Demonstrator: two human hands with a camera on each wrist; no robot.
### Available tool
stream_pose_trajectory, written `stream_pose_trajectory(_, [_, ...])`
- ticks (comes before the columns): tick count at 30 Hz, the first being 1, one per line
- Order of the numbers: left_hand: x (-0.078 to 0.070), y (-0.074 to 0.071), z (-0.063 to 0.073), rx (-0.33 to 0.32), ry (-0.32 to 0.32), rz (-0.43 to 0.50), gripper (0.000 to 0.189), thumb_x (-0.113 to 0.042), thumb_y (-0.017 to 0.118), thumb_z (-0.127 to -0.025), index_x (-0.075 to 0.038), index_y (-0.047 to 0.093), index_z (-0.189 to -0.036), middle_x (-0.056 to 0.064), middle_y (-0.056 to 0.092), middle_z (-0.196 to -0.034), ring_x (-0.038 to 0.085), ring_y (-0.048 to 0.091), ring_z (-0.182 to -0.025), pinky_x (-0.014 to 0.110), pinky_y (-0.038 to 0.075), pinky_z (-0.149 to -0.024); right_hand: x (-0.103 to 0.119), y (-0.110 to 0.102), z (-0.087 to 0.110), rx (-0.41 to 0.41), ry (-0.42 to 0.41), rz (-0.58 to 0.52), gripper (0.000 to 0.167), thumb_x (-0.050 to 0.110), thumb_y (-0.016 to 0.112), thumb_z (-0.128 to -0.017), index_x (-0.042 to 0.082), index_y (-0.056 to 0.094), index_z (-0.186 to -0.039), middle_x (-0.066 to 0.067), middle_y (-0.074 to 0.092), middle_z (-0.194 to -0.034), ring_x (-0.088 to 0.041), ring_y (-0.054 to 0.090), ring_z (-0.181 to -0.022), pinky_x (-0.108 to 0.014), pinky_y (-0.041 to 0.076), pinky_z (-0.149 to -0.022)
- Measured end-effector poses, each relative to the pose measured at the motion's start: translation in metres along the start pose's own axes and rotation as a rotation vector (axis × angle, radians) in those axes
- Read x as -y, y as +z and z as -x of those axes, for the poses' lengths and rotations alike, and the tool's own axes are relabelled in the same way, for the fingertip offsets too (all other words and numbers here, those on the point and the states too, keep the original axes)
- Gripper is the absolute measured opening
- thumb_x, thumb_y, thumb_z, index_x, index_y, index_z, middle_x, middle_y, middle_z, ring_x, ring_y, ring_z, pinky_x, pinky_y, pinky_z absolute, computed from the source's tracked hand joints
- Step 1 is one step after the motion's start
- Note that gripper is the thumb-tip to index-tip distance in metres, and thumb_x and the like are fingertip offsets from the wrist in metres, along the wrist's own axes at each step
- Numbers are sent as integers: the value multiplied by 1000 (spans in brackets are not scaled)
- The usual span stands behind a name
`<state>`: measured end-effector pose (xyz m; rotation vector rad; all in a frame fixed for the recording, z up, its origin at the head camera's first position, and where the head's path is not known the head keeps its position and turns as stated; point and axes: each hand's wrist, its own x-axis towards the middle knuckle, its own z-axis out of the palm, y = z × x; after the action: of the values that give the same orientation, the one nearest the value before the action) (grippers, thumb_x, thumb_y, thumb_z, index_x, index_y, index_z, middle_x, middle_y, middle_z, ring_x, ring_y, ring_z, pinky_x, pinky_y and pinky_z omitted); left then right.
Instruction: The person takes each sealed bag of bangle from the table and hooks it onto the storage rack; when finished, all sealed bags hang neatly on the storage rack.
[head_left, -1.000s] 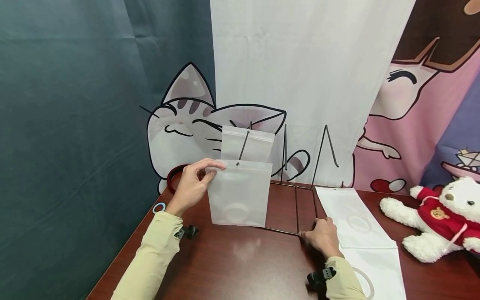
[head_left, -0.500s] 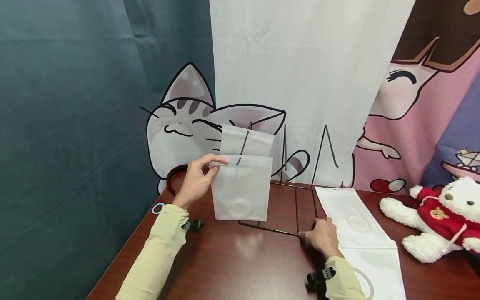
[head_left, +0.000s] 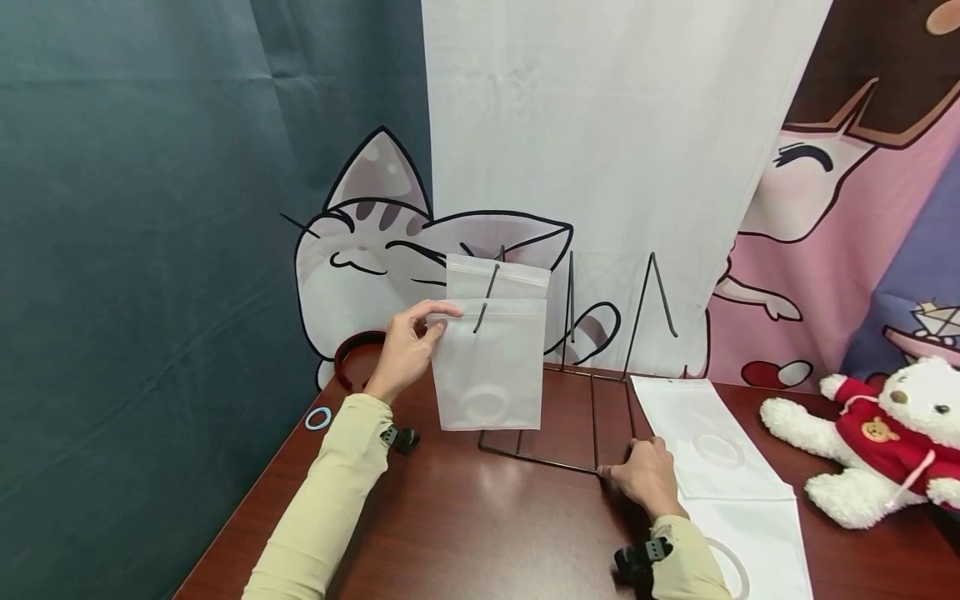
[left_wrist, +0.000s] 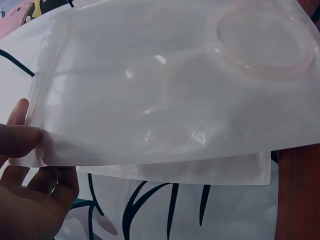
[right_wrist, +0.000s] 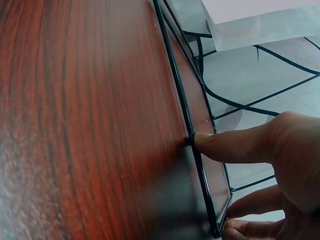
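Note:
My left hand (head_left: pixel 408 346) pinches the upper left corner of a frosted white zip bag (head_left: pixel 491 367), thumb in front and fingers behind in the left wrist view. A pale ring (left_wrist: pixel 265 42) shows through the bag. A prong of the black wire display rack (head_left: pixel 540 459) passes through the bag's top, its tip sticking out in front. Farther back on the same prong hangs another white zip bag (head_left: pixel 465 279). My right hand (head_left: pixel 647 477) grips the rack's front right corner, the thumb pressed to the front wire in the right wrist view.
White zip bags (head_left: pixel 690 442) with rings lie right of the rack. A white plush bear (head_left: pixel 877 433) in red sits at the right. A small blue ring (head_left: pixel 318 418) and a dark red hoop (head_left: pixel 343 367) lie at the left table edge. A printed curtain (head_left: pixel 615 125) hangs behind.
My left hand has moved up and right, sliding the front zip bag farther back along the prong, whose tip now sticks out well in front. The right hand has stayed on the rack.

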<state>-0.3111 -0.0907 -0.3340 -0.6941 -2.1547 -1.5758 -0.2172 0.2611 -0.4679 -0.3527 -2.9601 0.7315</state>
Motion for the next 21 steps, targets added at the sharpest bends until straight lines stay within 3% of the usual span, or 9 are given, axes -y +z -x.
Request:
stream_pose_trajectory(9, [5,13,-16,-69,3,59,29,4,58,-103,-7,80,-120,11,75,-129,14,43,-72,22,32,-59,-1,1,0,-6,-3,-5,76,26,88,-79,-24,59,-129,-46,49,-131,-60,53,-114,-63,48,-100])
stream_pose_trajectory(14, [7,18,-21,-95,-2,65,28,4,59,-103,-6,80,-119,11,74,-130,12,31,-53,22,29,-53,-2,1,1,5,9,-8,78,26,88,-80,-23,57,-131,-46,48,-133,-60,52,-116,-63,48,-101])
stream_pose_trajectory(20, [11,22,-28,-125,17,73,30,7,59,-102,-7,81,-117,11,75,-127,9,31,-55,21,30,-54,-1,1,2,6,15,-15,77,26,88,-80,-22,57,-132,-46,48,-131,-59,52,-117,-63,48,-101])
stream_pose_trajectory(21, [12,22,-29,-129,20,72,31,7,58,-101,-7,81,-116,11,76,-127,6,38,-59,19,33,-58,-1,1,2,6,15,-16,78,26,88,-80,-22,57,-133,-46,48,-132,-59,52,-116,-63,48,-101])
